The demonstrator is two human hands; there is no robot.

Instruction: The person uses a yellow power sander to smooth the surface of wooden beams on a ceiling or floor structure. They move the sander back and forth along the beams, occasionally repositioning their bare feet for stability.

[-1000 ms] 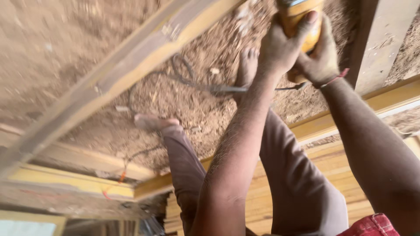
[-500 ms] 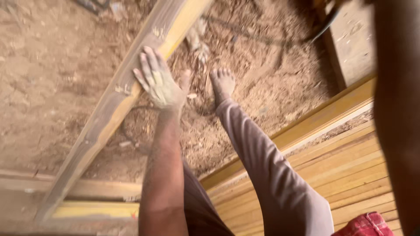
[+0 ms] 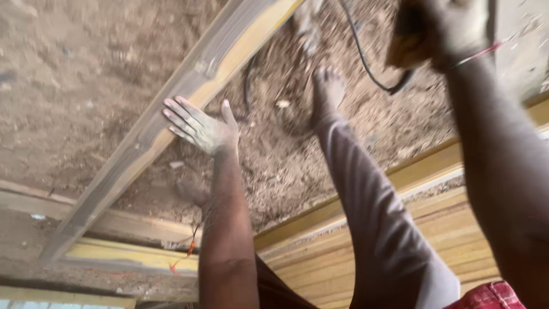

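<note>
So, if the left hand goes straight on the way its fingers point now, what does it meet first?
The left hand points up and left, with its fingers already over the long wooden beam. The beam comes first; beyond it there is only the sawdust floor. Whether the fingers touch the beam yet is unclear.

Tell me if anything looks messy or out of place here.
Sawdust blankets the ground. The black power cord trails loose beside a bare foot. The left hand rests on the long wooden moulding; the right hand grips a yellow tool.
</note>
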